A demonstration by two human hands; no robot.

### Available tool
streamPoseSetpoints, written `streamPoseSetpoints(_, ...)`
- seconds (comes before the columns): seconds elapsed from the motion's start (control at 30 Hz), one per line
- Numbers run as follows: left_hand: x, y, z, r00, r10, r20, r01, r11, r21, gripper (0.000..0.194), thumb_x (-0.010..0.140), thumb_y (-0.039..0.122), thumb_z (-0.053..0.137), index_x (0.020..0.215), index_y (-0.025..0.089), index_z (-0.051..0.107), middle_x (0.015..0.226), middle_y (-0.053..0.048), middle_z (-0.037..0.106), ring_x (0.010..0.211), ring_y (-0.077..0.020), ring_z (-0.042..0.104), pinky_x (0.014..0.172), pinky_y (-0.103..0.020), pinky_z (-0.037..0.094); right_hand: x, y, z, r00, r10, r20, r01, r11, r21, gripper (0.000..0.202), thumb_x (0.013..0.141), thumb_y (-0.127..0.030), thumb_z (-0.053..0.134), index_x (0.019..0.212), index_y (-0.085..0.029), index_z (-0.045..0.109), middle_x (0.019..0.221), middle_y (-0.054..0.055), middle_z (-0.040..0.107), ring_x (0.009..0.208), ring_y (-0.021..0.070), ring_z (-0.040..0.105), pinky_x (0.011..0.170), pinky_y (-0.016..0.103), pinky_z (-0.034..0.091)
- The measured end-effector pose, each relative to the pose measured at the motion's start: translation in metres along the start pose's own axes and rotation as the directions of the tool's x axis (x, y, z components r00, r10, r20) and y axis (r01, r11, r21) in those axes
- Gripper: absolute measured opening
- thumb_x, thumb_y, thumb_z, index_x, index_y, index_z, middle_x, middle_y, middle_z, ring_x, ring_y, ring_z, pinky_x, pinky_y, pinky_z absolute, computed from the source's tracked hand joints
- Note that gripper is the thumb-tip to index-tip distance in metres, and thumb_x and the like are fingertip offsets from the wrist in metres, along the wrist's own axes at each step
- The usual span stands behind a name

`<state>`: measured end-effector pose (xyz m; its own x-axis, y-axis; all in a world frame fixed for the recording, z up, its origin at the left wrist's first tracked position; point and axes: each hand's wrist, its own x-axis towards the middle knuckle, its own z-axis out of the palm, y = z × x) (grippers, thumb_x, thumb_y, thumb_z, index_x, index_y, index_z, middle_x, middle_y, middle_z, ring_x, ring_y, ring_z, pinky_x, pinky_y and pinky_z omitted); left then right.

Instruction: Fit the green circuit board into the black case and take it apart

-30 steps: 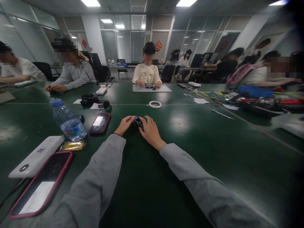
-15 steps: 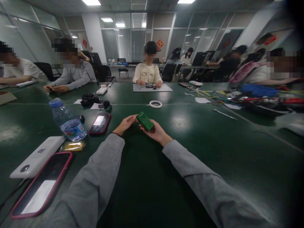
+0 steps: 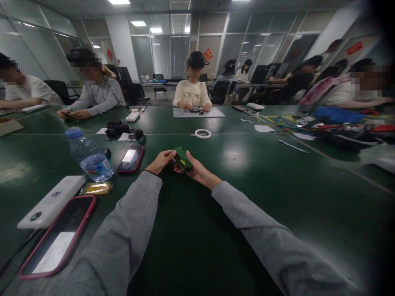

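Observation:
A small green circuit board [image 3: 183, 159] is held up between my two hands over the dark green table [image 3: 197, 230]. It is tilted, and a yellow part shows on the face turned toward me. My left hand [image 3: 161, 162] pinches its upper left corner between thumb and fingers. From the right, my right hand [image 3: 198, 170] grips the board, with the thumb along its upper right edge and the fingers underneath. The fingertips below the board are partly hidden.
On the left are a water bottle [image 3: 91, 158], two phones, a white power bank [image 3: 52, 201] and a yellow packet [image 3: 96, 188]. A tape roll [image 3: 203, 133] lies ahead. Tangled cables and a blue tray [image 3: 339, 115] are at the right. Several people sit around the table.
The circuit board has turned in my hands, from its flat green face to a side with a yellow part. Both hands have shifted slightly left.

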<state>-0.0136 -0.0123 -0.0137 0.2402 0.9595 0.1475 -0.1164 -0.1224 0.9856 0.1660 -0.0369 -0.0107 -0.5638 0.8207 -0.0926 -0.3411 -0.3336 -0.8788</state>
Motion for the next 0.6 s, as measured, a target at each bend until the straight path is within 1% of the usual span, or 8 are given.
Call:
streamPoseSetpoints(0.07,0.000,0.002,0.002,1.000,0.013,-0.022,-0.012,0.999,0.034,0.051,0.067,0.056,0.068,0.089,0.009,0.067,0.080,-0.005,0.064,0.073,-0.0124,0.055,0.070,-0.025,0.043,0.002,0.003,-0.003,0.985,-0.142,-0.098,0.125,0.978,-0.165,0.045,0.082,-0.049,0.064,0.109,-0.014,0.056,0.094,0.008,0.065,0.078,0.0157,0.065,0.068,0.025,0.057)
streamPoseSetpoints(0.13,-0.001,0.004,0.005,0.999,0.033,-0.041,-0.029,0.995,0.094,0.051,0.067,0.056,0.068,0.087,0.009,0.067,0.079,-0.005,0.064,0.072,-0.0122,0.055,0.070,-0.025,0.043,0.003,0.004,-0.007,0.954,-0.246,-0.169,0.197,0.945,-0.262,0.052,0.075,-0.046,0.073,0.113,-0.018,0.053,0.099,0.007,0.063,0.083,0.0169,0.064,0.066,0.026,0.057)
streamPoseSetpoints(0.2,0.000,0.005,0.007,0.997,0.051,-0.054,-0.042,0.987,0.153,0.050,0.066,0.055,0.068,0.088,0.010,0.067,0.080,-0.005,0.065,0.072,-0.0125,0.055,0.071,-0.026,0.043,0.001,0.003,-0.010,0.933,-0.316,-0.174,0.246,0.911,-0.332,0.056,0.071,-0.045,0.076,0.115,-0.020,0.051,0.103,0.007,0.062,0.090,0.0185,0.063,0.070,0.028,0.057)
streamPoseSetpoints(0.27,0.001,0.004,0.008,0.997,0.063,-0.053,-0.051,0.979,0.200,0.051,0.065,0.055,0.069,0.089,0.010,0.067,0.081,-0.006,0.066,0.073,-0.0136,0.057,0.073,-0.027,0.043,-0.002,0.001,-0.008,0.922,-0.367,-0.126,0.284,0.859,-0.426,0.060,0.068,-0.041,0.079,0.116,-0.020,0.051,0.104,0.007,0.062,0.092,0.0190,0.062,0.070,0.028,0.056)
streamPoseSetpoints(0.37,0.004,-0.001,0.008,0.996,0.078,-0.033,-0.067,0.965,0.252,0.053,0.066,0.058,0.067,0.089,0.010,0.067,0.083,-0.007,0.067,0.076,-0.0150,0.058,0.075,-0.028,0.043,-0.008,0.000,0.000,0.919,-0.378,-0.113,0.273,0.817,-0.508,0.062,0.065,-0.036,0.080,0.117,-0.017,0.051,0.099,0.007,0.064,0.080,0.0176,0.063,0.064,0.028,0.055)
streamPoseSetpoints(0.47,0.006,-0.005,0.008,0.997,0.078,0.022,-0.081,0.963,0.259,0.056,0.071,0.060,0.061,0.095,0.010,0.066,0.092,-0.010,0.068,0.081,-0.0161,0.060,0.077,-0.029,0.043,-0.019,-0.006,0.001,0.930,-0.325,-0.173,0.212,0.856,-0.471,0.059,0.068,-0.033,0.079,0.117,-0.014,0.052,0.095,0.008,0.065,0.072,0.0156,0.064,0.063,0.027,0.055)
streamPoseSetpoints(0.53,0.005,-0.006,0.008,0.997,0.054,0.054,-0.065,0.969,0.238,0.059,0.074,0.060,0.057,0.104,0.010,0.064,0.099,-0.012,0.067,0.083,-0.0162,0.060,0.077,-0.029,0.043,-0.038,-0.017,-0.011,0.930,-0.288,-0.230,0.165,0.883,-0.439,0.056,0.069,-0.031,0.078,0.117,-0.013,0.055,0.097,0.009,0.066,0.071,0.0152,0.064,0.063,0.026,0.055)
streamPoseSetpoints(0.6,0.005,-0.005,0.007,0.998,0.021,0.064,-0.034,0.975,0.220,0.061,0.077,0.060,0.054,0.110,0.011,0.062,0.104,-0.014,0.066,0.084,-0.0162,0.061,0.077,-0.030,0.043,-0.070,-0.036,-0.037,0.909,-0.259,-0.325,0.100,0.896,-0.434,0.052,0.071,-0.031,0.077,0.116,-0.014,0.058,0.097,0.010,0.066,0.072,0.0157,0.065,0.062,0.024,0.054)
